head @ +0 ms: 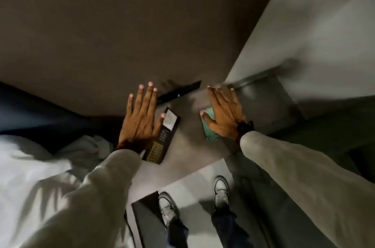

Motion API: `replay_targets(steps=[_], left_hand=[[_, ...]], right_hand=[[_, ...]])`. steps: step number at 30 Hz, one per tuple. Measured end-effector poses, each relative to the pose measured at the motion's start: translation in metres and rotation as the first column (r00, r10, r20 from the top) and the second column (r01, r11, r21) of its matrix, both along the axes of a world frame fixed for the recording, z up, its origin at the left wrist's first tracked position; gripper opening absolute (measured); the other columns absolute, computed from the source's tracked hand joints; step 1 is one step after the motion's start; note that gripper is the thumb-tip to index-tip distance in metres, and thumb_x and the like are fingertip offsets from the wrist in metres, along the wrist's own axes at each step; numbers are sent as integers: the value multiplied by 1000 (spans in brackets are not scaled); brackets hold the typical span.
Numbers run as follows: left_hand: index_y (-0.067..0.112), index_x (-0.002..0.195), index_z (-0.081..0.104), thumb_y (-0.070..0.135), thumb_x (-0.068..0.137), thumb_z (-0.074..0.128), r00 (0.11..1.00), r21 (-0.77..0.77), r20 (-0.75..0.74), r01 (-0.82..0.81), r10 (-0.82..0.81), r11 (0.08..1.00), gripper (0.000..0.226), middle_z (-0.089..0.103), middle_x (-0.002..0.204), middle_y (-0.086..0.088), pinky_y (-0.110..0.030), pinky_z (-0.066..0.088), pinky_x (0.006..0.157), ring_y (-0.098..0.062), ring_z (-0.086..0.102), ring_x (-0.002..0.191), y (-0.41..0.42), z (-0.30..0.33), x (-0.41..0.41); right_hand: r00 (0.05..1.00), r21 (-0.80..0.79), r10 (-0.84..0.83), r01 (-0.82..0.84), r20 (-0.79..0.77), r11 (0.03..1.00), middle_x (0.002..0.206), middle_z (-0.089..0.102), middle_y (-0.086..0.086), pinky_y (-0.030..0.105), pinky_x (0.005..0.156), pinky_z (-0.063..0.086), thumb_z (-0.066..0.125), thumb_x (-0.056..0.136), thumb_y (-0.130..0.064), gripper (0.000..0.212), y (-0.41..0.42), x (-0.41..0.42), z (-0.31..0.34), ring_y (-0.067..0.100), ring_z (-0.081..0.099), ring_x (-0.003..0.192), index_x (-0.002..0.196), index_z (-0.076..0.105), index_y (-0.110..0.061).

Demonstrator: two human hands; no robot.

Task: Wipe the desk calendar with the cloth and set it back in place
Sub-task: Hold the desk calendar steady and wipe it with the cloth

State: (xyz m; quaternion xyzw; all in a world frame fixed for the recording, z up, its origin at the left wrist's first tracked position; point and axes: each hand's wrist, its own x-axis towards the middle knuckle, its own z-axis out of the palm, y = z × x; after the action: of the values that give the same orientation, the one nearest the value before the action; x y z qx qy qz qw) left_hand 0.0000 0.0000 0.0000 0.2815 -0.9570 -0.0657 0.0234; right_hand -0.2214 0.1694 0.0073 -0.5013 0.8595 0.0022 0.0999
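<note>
The left hand (140, 118) is spread flat, fingers splayed, its thumb beside the calendar (162, 138) lying on the surface (188, 126). Farther right, the right hand (223, 113) presses open-palmed on the teal cloth (210, 136).

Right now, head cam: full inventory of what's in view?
desk calendar: 1, black with a white panel and yellowish grid, flat on the grey surface, partly under the left hand
cloth: 1, teal, on the grey surface under the right hand
grey surface: 1, grey, centre
black strip: 1, black, far edge of the surface; cannot tell what it is
white bedding: 1, white, lower left
dark flat item: 1, dark, floor by the left shoe
shoes: 2, grey, bottom centre
left hand: 1, open, spread
right hand: 1, open, flat on the cloth; dark wristband
</note>
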Motion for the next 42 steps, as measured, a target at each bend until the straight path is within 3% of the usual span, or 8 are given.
replay_targets(steps=[9,20,22,25,28,30,37,42], left_hand=[[-5,165,10,46,106,28,988,86,155,-9,-4,996,80,1,175,-22,-57,11,131,-38,1,163,5,-203,37],[1,167,-1,52,105,36,995,227,84,29,-50,973,88,-5,177,-16,-54,6,133,-33,-5,164,2,-238,52],[1,167,-3,57,103,40,989,260,130,40,-76,965,96,-7,176,-16,-55,5,133,-33,-7,164,-2,-229,58],[0,166,-3,67,96,44,982,276,168,42,-91,960,108,-8,176,-18,-57,7,132,-35,-7,164,-6,-215,67],[1,167,-3,82,83,49,976,304,192,40,-103,952,127,-8,176,-18,-56,4,132,-35,-7,163,-9,-211,71],[0,166,-2,89,73,51,974,306,188,68,-130,950,139,-6,176,-19,-54,4,132,-36,-6,163,-11,-213,70],[0,165,-7,77,58,85,957,316,210,127,-200,940,161,-10,175,-21,-55,2,132,-37,-10,162,-12,-224,56],[3,165,-11,70,55,91,963,311,201,112,-181,944,165,-13,175,-18,-55,2,131,-35,-13,161,-9,-228,56]], right_hand=[[919,230,-289,230,268,946,168,21,18,52,127,19,56,92,-42,91,7,-7,-244,38,21,156,160,10,-4],[903,160,-354,322,244,933,152,44,17,50,107,49,60,89,-21,62,-15,-4,-275,41,42,142,148,43,-7],[754,73,-458,484,471,872,141,62,8,43,111,49,65,89,-33,46,-13,0,-261,31,56,134,133,64,-19],[272,174,-607,801,747,573,102,76,15,49,92,60,61,92,-31,28,-8,23,-247,39,72,103,102,75,-9],[-254,373,-354,870,900,323,85,67,15,41,72,59,57,94,-6,15,-12,68,-244,32,65,77,90,70,-1],[-388,459,-289,853,875,247,81,65,10,28,61,53,61,92,-4,9,-24,93,-244,24,60,68,86,68,-6],[-109,197,-323,946,940,255,74,67,15,33,61,48,63,87,-4,14,-59,131,-247,21,60,70,76,71,0],[-115,220,-313,920,943,323,56,48,3,19,46,33,50,86,6,28,-78,147,-252,8,43,47,63,56,-8]])
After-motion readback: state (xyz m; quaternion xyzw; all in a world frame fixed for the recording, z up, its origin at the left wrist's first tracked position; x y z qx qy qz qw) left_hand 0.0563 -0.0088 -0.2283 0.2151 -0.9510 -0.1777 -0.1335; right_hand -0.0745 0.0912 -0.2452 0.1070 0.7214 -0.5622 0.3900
